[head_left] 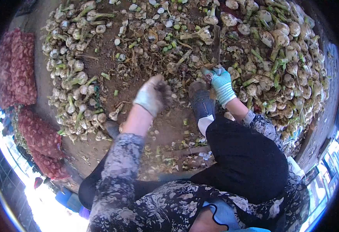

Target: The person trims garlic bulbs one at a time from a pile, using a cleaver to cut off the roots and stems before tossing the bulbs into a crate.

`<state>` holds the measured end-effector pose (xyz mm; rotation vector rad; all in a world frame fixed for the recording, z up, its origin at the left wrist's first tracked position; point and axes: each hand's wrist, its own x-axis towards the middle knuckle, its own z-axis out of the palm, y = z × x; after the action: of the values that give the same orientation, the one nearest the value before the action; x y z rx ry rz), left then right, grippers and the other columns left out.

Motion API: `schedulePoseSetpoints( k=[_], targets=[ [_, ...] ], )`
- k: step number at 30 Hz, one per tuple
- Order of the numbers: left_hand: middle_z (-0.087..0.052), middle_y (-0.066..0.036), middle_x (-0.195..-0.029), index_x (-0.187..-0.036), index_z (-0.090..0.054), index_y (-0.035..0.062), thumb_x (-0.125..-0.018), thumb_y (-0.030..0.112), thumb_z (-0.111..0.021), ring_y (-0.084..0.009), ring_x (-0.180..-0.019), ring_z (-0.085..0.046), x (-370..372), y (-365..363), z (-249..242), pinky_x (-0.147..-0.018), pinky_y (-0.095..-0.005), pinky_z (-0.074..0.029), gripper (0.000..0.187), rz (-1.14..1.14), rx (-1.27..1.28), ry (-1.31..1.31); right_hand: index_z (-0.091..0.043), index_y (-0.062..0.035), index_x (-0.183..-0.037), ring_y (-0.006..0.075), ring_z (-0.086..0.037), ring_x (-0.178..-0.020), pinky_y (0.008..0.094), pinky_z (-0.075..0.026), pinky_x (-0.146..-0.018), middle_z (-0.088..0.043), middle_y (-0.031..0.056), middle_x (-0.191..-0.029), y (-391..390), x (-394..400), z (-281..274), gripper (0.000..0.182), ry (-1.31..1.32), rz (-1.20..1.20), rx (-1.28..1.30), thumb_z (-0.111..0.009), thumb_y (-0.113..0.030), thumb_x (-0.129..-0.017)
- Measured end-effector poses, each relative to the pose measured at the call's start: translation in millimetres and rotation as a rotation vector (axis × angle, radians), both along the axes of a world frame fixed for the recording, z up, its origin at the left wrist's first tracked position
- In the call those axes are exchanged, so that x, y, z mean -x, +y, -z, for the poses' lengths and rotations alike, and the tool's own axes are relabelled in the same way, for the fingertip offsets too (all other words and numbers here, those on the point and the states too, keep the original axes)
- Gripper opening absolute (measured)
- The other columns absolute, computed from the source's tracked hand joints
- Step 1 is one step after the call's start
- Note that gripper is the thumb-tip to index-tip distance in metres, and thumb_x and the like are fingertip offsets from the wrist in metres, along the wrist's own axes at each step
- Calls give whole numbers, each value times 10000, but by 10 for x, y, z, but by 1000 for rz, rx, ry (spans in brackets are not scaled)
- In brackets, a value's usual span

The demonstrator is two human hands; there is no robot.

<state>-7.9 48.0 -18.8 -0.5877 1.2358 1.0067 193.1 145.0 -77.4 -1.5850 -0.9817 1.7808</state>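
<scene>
My right hand [221, 83], in a white and teal striped glove, is closed around the handle of a knife [216, 42]. Its long, dark blade points away from me, just above the trimmings on the ground. My left hand [154, 94] wears a pale glove with a dirt-darkened palm and hovers over bare soil left of my boot [202, 102]. Motion blurs its fingers, so whether they hold anything cannot be made out. Beyond the knife tip lies a garlic bulb with a stem stub [211, 19]. Cut stems and dry leaves [150, 58] cover the ground ahead.
A large heap of garlic bulbs [285, 73] rises on the right. Another band of garlic bulbs [74, 77] runs along the left. Red mesh sacks [16, 69] filled with bulbs stand at the far left. My bent knee [250, 154] is close beneath my right forearm.
</scene>
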Motion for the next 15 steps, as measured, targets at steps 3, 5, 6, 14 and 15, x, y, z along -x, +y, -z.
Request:
schedulePoseSetpoints(
  k=[3,5,6,14,15],
  targets=[
    [-534,-118,-855,-963,-531,77,-832,431,-494,-236,-744,-504,-432,362,81,-680,-379,-426,379,-371,212,-108,-493,-30,-777,78,-411,-592,225,-388,-561,-482,-32,-656,-45,5,137,229,-30,-64,-22,-703,-79,-699],
    [-531,-117,-1050,-1092,-508,127,-847,500,-419,-272,-928,-490,-476,685,462,-872,-400,-372,456,-483,18,-84,-538,-9,-864,75,-428,-613,220,-393,-565,-539,-17,-695,-77,60,100,285,-54,-89,32,-726,-142,-696],
    [-476,-102,-1216,-1177,-477,115,-842,517,-413,-261,-1098,-437,-422,850,511,-973,-400,-285,527,-506,164,-153,-541,-8,-873,72,-435,-619,221,-397,-567,-548,-15,-707,-90,62,129,292,-43,-95,25,-727,-145,-696],
    [-581,-116,-987,-1034,-460,-32,-717,50,-642,-167,-878,-562,-241,314,90,-840,-302,-416,375,-26,-124,725,-527,13,-981,81,-531,-737,222,-448,-615,-609,37,-865,122,196,-252,317,-52,-143,39,-692,-52,-717],
    [-580,-86,-925,-988,-458,-21,-711,1,-635,-141,-800,-564,-192,153,-1,-786,-266,-434,330,-29,-220,797,-523,14,-993,85,-536,-747,226,-452,-621,-609,41,-875,176,206,-354,331,-124,-273,21,-692,-50,-715]
  ],
)
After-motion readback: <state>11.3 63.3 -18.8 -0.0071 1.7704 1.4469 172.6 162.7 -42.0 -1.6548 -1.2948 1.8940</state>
